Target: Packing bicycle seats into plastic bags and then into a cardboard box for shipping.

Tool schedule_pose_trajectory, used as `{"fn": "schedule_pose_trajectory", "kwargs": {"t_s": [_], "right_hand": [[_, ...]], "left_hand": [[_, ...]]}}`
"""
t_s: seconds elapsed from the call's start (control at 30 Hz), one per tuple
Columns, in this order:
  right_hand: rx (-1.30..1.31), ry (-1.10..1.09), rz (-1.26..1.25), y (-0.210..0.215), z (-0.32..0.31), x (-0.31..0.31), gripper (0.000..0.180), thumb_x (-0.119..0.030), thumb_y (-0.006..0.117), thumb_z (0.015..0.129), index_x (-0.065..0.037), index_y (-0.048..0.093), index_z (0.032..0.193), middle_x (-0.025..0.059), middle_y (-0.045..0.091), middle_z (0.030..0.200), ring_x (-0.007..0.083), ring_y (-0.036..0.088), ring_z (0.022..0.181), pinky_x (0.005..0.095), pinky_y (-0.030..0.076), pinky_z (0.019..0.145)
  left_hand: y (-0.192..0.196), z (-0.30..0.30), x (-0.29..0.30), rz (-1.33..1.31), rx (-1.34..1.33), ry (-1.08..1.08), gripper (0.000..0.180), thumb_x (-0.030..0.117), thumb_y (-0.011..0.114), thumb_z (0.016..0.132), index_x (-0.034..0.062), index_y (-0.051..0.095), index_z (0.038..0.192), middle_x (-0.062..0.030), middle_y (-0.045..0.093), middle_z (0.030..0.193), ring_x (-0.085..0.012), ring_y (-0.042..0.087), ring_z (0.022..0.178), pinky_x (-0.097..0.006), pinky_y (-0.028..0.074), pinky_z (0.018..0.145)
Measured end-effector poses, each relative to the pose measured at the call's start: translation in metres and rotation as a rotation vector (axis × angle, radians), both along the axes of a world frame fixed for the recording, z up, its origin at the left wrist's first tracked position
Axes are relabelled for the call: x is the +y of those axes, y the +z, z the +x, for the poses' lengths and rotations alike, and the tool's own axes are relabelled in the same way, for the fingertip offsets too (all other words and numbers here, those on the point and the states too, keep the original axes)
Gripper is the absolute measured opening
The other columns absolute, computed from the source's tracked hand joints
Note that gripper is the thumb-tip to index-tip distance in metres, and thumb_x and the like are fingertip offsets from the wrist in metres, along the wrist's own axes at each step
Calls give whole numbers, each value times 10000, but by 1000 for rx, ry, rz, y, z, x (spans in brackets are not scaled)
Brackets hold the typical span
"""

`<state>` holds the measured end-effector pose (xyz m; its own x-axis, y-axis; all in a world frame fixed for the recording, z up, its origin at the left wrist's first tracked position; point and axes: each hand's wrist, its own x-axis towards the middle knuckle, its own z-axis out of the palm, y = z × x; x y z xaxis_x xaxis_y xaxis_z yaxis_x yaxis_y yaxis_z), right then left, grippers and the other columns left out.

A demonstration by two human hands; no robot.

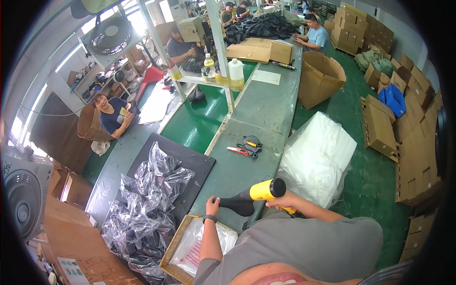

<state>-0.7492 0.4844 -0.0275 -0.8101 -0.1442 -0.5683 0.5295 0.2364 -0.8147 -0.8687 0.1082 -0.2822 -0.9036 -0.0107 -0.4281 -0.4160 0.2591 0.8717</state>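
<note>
As the left hand (213, 206) pinches the black piece (239, 206), I log its long axis running rightward over the bench (259, 124), seemingly toward the yellow gun-shaped tool (261, 191) the right hand (281, 201) grips.

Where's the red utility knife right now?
In the head view, the red utility knife lies mid-picture on the green table, just left of a small black item.

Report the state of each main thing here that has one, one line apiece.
Left hand, pinching the end of the black sock-shaped piece.
Right hand, gripping the yellow-and-black gun-shaped tool.
Gun-shaped tool, held; on or off unclear.
Slim red box cutter, lying flat; blade unclear.
Low brown cardboard carton, open.
Tall brown cardboard carton, open-topped.
Clear plastic bags, crumpled, heaped.
Yellow-capped clear bottle, upright, capped.
</note>
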Motion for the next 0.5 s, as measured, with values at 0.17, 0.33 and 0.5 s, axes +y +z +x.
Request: {"fn": "schedule_pose_trajectory", "kwargs": {"t_s": [0.17,0.33,0.5], "right_hand": [[-57,68,-104,0,-14,8,334,-285,868,805,-47,734,997,45,726,789,125,650,588,314,534,553],[-21,163,-31,-16,-12,2,359,-229,880,818,-51,720,1085,26,732,828,86,593,584,276,500,529],[406,132,151,-44,11,-9,376,-305,875,783,-42,745,1019,87,768,888,214,716,726,362,576,684]], "left_hand": [[-13,5,-1,70,-9,97,589,252,739,960,8,541,1458,-157,653,1233,-231,687,971,-360,607,752],[-22,-5,-2,97,-31,163,610,165,756,936,-14,518,1468,-154,661,1219,-253,704,980,-370,617,742],[-22,-12,4,135,-23,217,618,125,782,904,-19,535,1452,-158,673,1215,-261,708,984,-379,622,742]]}}
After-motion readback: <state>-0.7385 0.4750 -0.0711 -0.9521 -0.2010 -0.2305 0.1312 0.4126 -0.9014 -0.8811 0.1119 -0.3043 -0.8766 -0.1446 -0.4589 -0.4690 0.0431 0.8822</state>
